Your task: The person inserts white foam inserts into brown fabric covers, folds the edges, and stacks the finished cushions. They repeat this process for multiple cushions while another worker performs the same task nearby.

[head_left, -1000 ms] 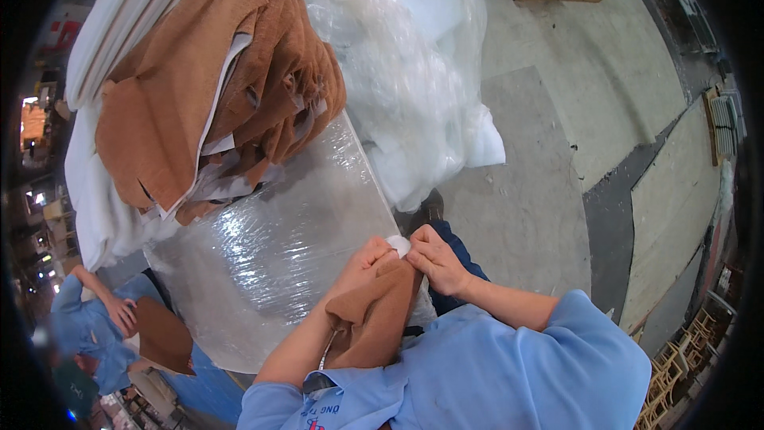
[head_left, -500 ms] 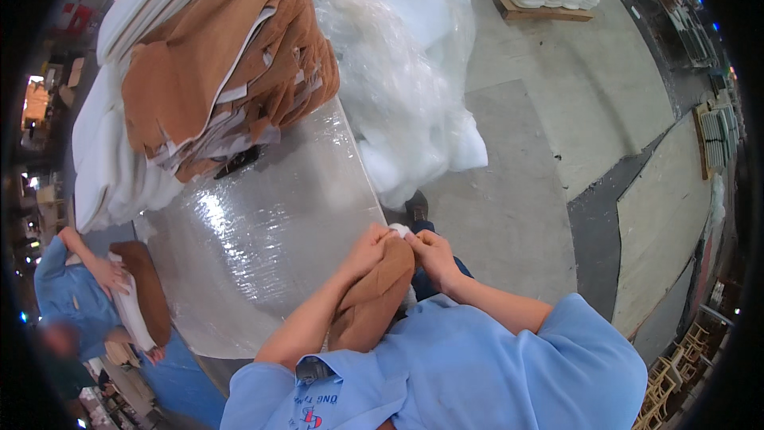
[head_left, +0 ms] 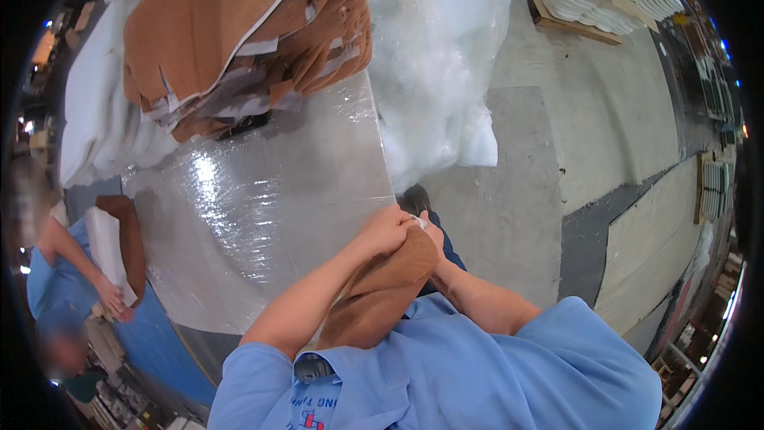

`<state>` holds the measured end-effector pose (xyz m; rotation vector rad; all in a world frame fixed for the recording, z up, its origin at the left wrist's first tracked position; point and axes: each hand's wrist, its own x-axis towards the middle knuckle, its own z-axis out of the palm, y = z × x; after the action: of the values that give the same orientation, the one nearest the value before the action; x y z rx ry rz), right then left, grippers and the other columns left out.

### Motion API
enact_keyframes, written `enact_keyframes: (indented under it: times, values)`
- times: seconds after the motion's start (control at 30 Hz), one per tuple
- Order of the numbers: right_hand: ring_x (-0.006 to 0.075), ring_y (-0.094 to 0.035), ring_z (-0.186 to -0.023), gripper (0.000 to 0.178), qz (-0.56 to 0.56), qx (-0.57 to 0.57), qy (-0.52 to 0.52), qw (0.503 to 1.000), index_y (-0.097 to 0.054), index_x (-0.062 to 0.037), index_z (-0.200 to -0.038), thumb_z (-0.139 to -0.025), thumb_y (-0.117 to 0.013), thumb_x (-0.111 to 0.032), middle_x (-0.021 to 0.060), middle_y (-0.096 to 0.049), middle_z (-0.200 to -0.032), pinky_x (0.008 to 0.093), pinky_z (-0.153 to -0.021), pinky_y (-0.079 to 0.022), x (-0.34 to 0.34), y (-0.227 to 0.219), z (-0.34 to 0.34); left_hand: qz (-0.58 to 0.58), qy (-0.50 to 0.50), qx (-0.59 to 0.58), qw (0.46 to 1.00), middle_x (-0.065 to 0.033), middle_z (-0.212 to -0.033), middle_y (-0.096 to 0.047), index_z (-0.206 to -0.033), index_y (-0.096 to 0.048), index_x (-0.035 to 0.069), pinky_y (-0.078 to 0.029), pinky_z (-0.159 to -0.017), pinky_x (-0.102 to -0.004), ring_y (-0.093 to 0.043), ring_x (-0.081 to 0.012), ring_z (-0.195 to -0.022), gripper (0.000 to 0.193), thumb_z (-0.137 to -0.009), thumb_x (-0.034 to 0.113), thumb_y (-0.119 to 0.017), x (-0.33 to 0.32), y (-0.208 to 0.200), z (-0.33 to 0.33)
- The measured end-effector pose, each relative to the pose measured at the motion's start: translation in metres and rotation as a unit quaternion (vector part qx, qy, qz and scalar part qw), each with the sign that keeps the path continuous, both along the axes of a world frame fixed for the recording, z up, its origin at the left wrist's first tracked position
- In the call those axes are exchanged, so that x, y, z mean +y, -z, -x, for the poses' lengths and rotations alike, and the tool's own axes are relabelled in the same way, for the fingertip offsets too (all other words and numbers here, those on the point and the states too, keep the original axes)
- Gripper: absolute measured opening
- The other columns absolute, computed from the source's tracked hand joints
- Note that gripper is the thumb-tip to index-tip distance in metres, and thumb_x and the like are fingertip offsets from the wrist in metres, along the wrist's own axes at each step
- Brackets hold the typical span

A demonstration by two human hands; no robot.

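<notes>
A brown fabric cover (head_left: 378,295) lies bunched and folded between my forearms, against my shirt front. At its far end my left hand (head_left: 386,229) is closed, fingers curled over the edge of the cloth. My right hand (head_left: 432,235) pinches the same end from the other side, the two hands nearly touching. Between the fingers shows a small bit of soft white material (head_left: 418,222); whether it is padding or lining I cannot tell. The fingertips are partly hidden by the cloth and by each other.
Ahead is a table wrapped in clear film (head_left: 310,163), bearing a stack of brown fabric pieces (head_left: 199,24) beside white padding sheets (head_left: 99,111). A large plastic bag of white filling (head_left: 438,56) stands right of it. At the left, a co-worker (head_left: 68,259) handles a brown-and-white piece.
Both hands have moved slightly farther away and right with the cover, pressing closer together, so less white shows. The view has shifted a little. The co-worker's arms have moved.
</notes>
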<state>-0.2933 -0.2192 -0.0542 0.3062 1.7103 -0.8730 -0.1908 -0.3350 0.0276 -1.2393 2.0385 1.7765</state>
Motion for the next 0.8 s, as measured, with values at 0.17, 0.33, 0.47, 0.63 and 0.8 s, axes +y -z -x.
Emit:
enact_keyframes:
  times: [0.17,0.33,0.47,0.63,0.8]
  values:
    - [0.0175,-0.063,-0.077,0.052,0.166,-0.113,0.016,0.98,-0.074,-0.0019,-0.1,-0.112,-0.05,-0.047,0.0072,-0.074,-0.09,0.0389,-0.073,-0.053,0.014,0.036,-0.003,-0.1,0.018,-0.097,0.99,-0.0241,-0.07,-0.067,-0.081,-0.075,-0.003,-0.054,-0.066,-0.0492,-0.067,-0.0352,-0.064,0.037,-0.091,0.032,-0.068,-0.011,0.023,0.011]
    - [0.0221,-0.07,-0.096,0.051,0.301,-0.15,-0.013,0.941,-0.068,-0.0062,-0.118,-0.114,-0.042,-0.049,0.0076,-0.073,-0.106,0.0432,-0.086,-0.057,0.014,0.016,-0.002,0.011,0.043,-0.089,0.995,-0.026,-0.084,-0.071,-0.087,-0.077,-0.001,-0.055,-0.076,-0.0501,-0.07,-0.0406,-0.078,0.041,-0.095,0.036,-0.063,-0.006,0.022,0.013]
    - [0.027,-0.067,-0.112,0.065,0.233,-0.289,0.011,0.928,-0.059,-0.0063,-0.132,-0.108,-0.042,-0.064,0.0114,-0.067,-0.125,0.0441,-0.099,-0.055,0.008,0.005,0.005,0.029,0.058,0.003,0.998,-0.0245,-0.089,-0.069,-0.089,-0.073,-0.001,-0.053,-0.078,-0.0494,-0.067,-0.0399,-0.085,0.045,-0.102,0.04,-0.057,0.003,0.005,-0.052]
    - [0.0346,-0.063,-0.122,0.082,0.163,-0.286,0.01,0.944,-0.055,-0.0042,-0.141,-0.103,-0.04,-0.075,0.0173,-0.064,-0.134,0.0501,-0.109,-0.05,0.016,0.02,0.01,0.082,-0.096,0.0,0.992,-0.0212,-0.091,-0.065,-0.096,-0.067,0.003,-0.051,-0.076,-0.0486,-0.063,-0.0414,-0.088,0.037,-0.104,0.037,-0.058,0.074,-0.011,-0.111]
    - [0.041,-0.057,-0.132,0.089,0.267,-0.463,0.037,0.845,-0.05,-0.0021,-0.149,-0.103,-0.036,-0.077,0.0212,-0.057,-0.148,0.0545,-0.115,-0.044,0.016,0.03,0.013,0.271,-0.215,-0.017,0.938,-0.0176,-0.091,-0.068,-0.096,-0.067,0.007,-0.051,-0.075,-0.0497,-0.065,-0.0419,-0.089,0.025,-0.104,0.029,-0.06,0.084,0.008,-0.102]
